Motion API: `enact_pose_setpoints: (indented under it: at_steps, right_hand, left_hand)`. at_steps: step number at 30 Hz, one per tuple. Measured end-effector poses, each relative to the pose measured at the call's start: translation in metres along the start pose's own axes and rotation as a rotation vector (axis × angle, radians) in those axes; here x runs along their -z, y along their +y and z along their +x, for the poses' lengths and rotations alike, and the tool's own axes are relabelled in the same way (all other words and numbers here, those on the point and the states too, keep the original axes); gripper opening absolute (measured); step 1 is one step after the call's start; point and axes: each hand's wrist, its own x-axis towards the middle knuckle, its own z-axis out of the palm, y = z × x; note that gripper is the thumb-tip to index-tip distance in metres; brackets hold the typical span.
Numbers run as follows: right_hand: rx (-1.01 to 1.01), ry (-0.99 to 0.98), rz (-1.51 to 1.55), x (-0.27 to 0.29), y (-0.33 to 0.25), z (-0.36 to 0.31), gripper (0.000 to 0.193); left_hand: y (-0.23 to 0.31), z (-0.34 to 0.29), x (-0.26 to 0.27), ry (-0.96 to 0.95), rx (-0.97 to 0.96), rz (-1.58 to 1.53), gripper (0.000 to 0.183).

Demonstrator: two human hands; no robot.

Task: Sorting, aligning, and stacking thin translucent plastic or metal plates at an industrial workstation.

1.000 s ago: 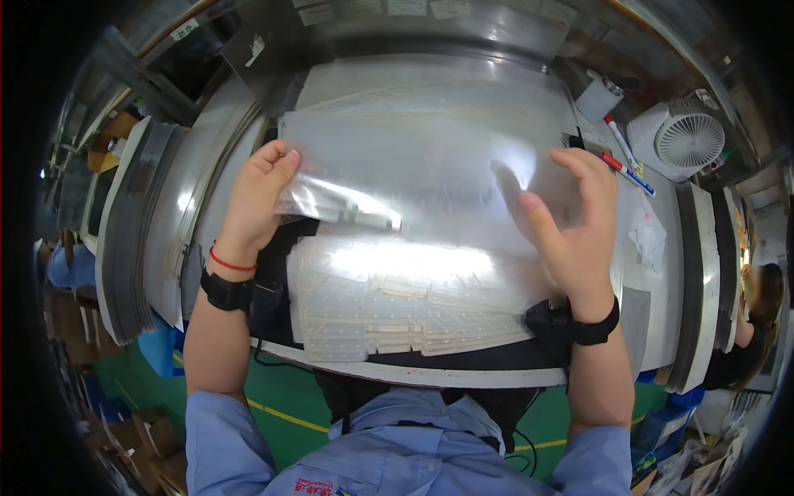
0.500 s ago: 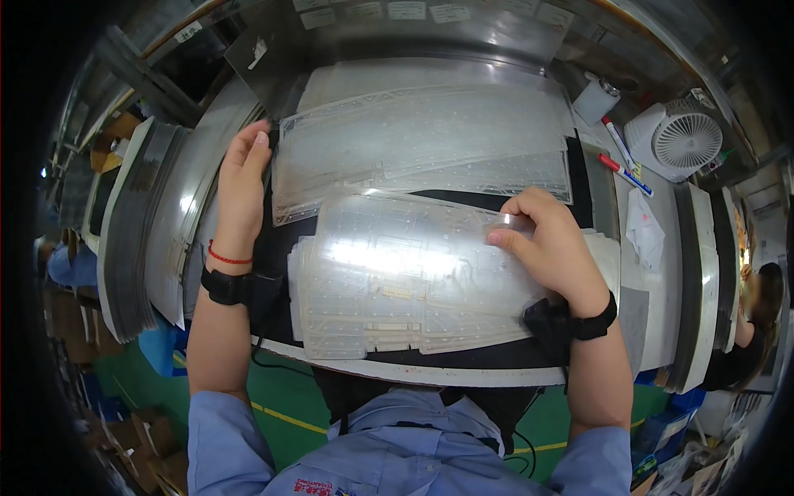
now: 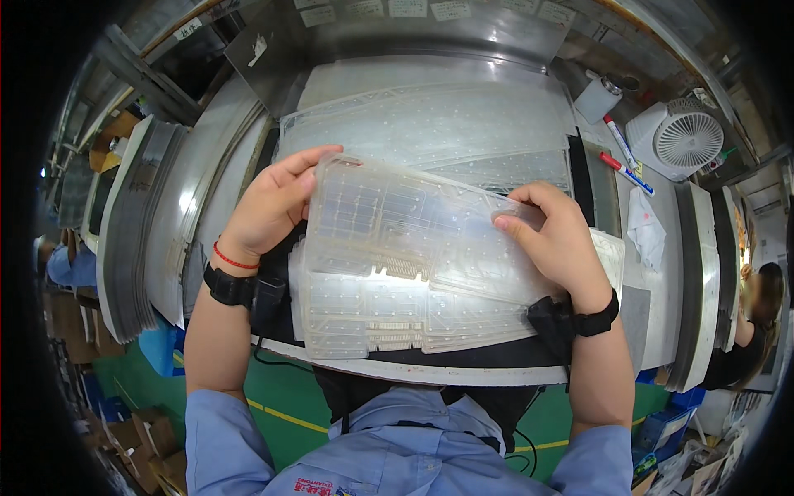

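Observation:
A clear, patterned plastic sheet is raised at its far edge between my two hands. My left hand pinches its far left corner, thumb toward me. At the far right corner my right hand grips it, the thumb lying on top and the other fingers behind. Under the sheet lies a stack of similar clear sheets with notched near edges. Farther back rests a wider pile of clear sheets, partly covered by the raised one.
Tall stacks of thin plates flank the table on the left, with another stack at right. A white fan, a red-and-blue marker, a white bottle and a crumpled white cloth sit right. A metal panel rises behind.
My left hand has come in from the left and taken hold of the sheet's left corner. The sheet's left side has risen away from me; my right hand has barely moved.

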Motion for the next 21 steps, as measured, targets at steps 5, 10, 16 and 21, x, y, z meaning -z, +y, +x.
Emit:
enact_pose_setpoints:
  at_steps: [5,10,16,21]
  right_hand:
    - [0.048,-0.004,-0.038,-0.002,0.003,-0.001,0.037]
    - [-0.016,-0.019,-0.036,-0.001,0.0,0.001,0.035]
    - [-0.088,-0.016,0.024,-0.001,0.0,0.0,0.031]
    - [-0.058,0.018,0.066,-0.001,0.002,-0.001,0.033]
  left_hand:
    - [-0.007,0.005,0.0,0.114,0.028,0.185,0.038]
    - [-0.014,0.004,0.007,0.191,0.036,0.216,0.035]
    - [-0.013,0.005,-0.001,0.247,0.045,0.251,0.033]
    - [-0.008,0.003,0.001,0.105,0.136,0.286,0.029]
